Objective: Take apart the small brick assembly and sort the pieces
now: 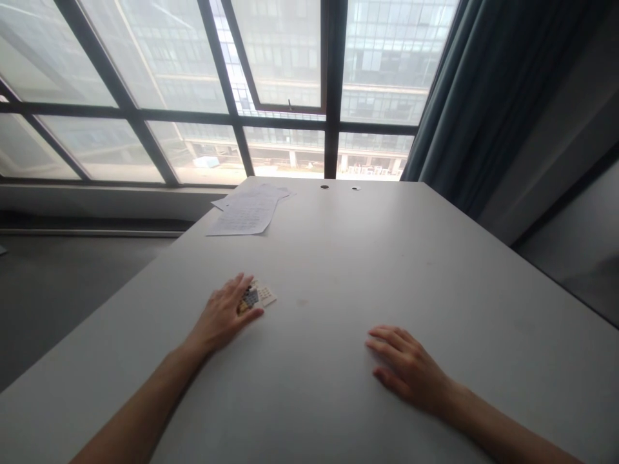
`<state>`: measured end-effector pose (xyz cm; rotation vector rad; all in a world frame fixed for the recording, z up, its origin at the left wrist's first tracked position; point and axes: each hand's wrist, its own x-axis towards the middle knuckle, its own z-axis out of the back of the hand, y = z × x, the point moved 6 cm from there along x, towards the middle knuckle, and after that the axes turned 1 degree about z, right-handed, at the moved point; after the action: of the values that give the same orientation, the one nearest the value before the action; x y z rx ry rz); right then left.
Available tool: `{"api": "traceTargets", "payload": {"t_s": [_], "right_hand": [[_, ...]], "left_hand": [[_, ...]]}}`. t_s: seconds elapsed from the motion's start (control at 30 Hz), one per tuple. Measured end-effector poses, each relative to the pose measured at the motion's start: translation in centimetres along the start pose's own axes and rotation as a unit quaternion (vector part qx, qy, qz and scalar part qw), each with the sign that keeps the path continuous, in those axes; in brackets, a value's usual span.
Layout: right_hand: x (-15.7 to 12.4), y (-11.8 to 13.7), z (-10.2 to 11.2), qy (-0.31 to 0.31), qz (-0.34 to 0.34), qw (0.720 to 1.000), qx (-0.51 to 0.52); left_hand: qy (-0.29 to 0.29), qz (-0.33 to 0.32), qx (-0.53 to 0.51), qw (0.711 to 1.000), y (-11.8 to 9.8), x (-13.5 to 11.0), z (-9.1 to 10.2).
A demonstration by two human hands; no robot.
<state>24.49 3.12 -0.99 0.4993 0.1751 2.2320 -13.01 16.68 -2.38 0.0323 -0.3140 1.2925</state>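
Observation:
My left hand (226, 316) lies on the white table (362, 258) with its fingers curled over a small pile of little pieces (251, 298): a grey studded block, something yellow and a beige studded plate (266, 295) that sticks out to the right of the fingertips. The thumb presses in beside the pile. My right hand (409, 367) rests flat on the table about a forearm's length to the right, fingers stretched out and pointing left, with nothing under or in it.
Loose printed paper sheets (246, 212) lie at the far left of the table near its edge. Two small round holes (324, 187) sit at the far edge. A large window stands beyond, with a dark curtain (474, 109) at right.

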Motion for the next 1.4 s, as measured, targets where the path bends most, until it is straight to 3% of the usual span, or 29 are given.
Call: {"api": "traceTargets", "payload": {"t_s": [0.17, 0.4, 0.5, 0.57, 0.67, 0.77, 0.87, 1.03, 1.17, 1.4], "right_hand": [[1.5, 0.6, -0.8, 0.026, -0.002, 1.000, 0.008], [5.2, -1.0, -2.8, 0.078, -0.111, 0.990, -0.037], [6.5, -2.2, -3.7, 0.100, -0.145, 0.983, -0.055], [6.9, -2.9, -3.9, 0.101, -0.161, 0.980, -0.061], [7.1, -3.7, -3.8, 0.092, -0.166, 0.980, -0.067], [7.8, -4.1, -3.9, 0.087, -0.142, 0.984, -0.067], [9.3, -4.3, -4.0, 0.089, -0.100, 0.989, -0.059], [11.7, -4.5, -4.0, 0.090, -0.039, 0.994, -0.044], [12.4, -4.6, -3.9, 0.070, -0.025, 0.997, -0.030], [11.5, -5.1, -3.0, -0.012, -0.073, 0.997, -0.016]], "left_hand": [[0.082, -0.082, -0.001, 0.993, -5.4, 1.6, -1.6], [0.099, -0.208, -0.082, 0.970, -17.1, 4.0, -3.8], [0.097, -0.230, -0.131, 0.959, -20.4, 4.5, -4.0], [0.078, -0.218, -0.167, 0.958, -20.5, 4.8, -3.6], [0.056, -0.184, -0.190, 0.963, -18.0, 4.7, -2.9], [0.044, -0.181, -0.172, 0.967, -15.2, 4.0, -2.4], [0.027, -0.200, -0.150, 0.968, -14.0, 3.2, -2.3], [0.013, -0.243, -0.122, 0.962, -14.9, 2.7, -2.4], [-0.032, -0.222, -0.104, 0.969, -15.5, 2.8, -1.9], [-0.099, -0.176, -0.050, 0.978, -15.9, 2.6, -0.9]]}}
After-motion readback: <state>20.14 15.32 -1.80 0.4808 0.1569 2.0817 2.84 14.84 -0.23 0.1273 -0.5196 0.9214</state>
